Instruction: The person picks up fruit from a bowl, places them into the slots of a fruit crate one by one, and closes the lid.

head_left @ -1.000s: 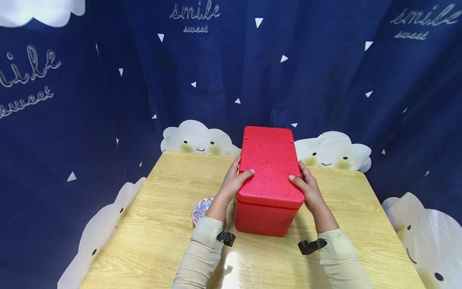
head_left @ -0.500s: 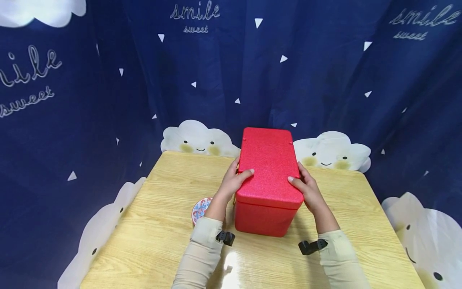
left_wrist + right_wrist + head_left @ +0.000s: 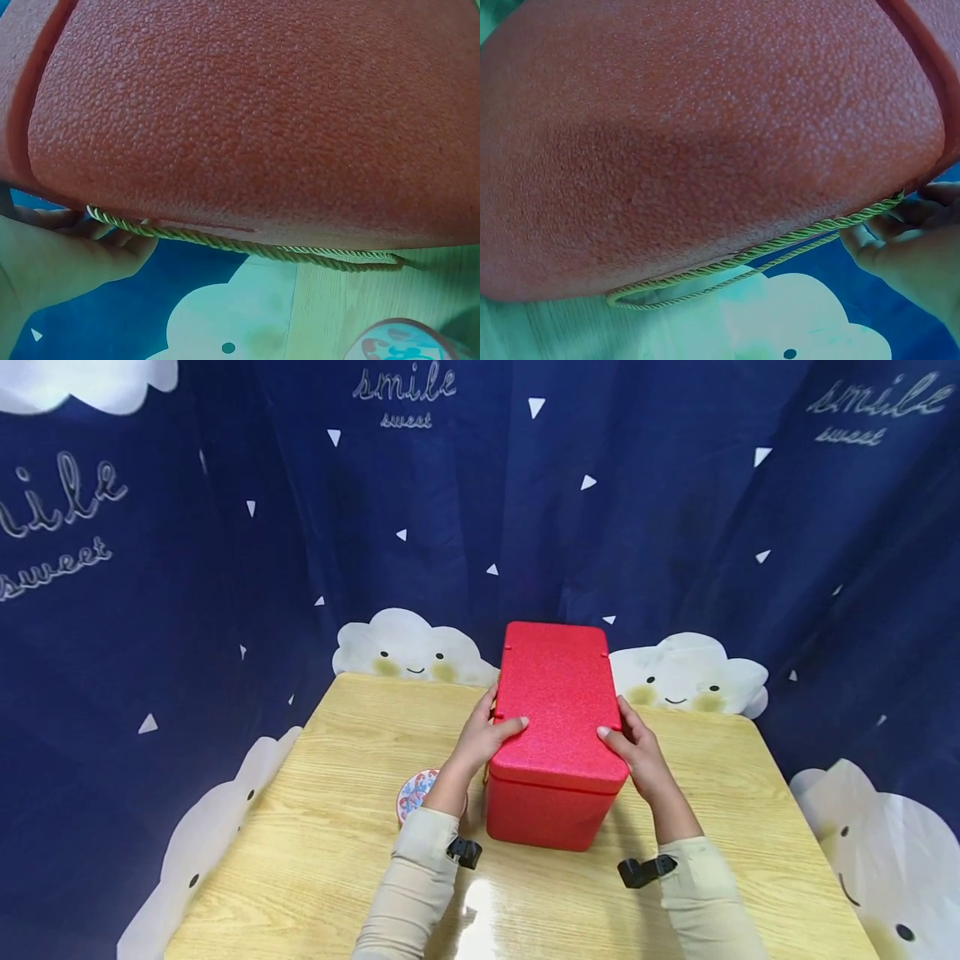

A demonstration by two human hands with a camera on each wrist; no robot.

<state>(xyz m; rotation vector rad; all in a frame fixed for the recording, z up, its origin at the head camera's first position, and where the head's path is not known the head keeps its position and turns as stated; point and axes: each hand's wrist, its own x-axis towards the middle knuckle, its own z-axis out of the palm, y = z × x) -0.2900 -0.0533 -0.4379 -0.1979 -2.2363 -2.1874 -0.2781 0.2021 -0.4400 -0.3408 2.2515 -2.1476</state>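
A red foam box (image 3: 547,817) stands on the wooden table with its red lid (image 3: 558,693) on top, a thin dark seam showing between them at the front. My left hand (image 3: 480,739) grips the lid's left edge, thumb on top and fingers down the side. On the opposite edge my right hand (image 3: 643,753) holds the lid the same way. Twisted gold cord runs along both sides of the box: the left cord (image 3: 247,246) passes by my left fingers, and the right cord (image 3: 780,244) by my right fingers. The box's inside is hidden.
A round item with a blue-and-red patterned top (image 3: 414,793) sits left of the box, partly behind my left forearm. The wooden table (image 3: 330,860) extends around the box. A dark blue curtain (image 3: 465,510) with white clouds hangs behind and at both sides.
The lid's far edge dips slightly and rises back, and the front seam narrows, then shows again as a thin line. Both hands keep their grip in nearly the same place.
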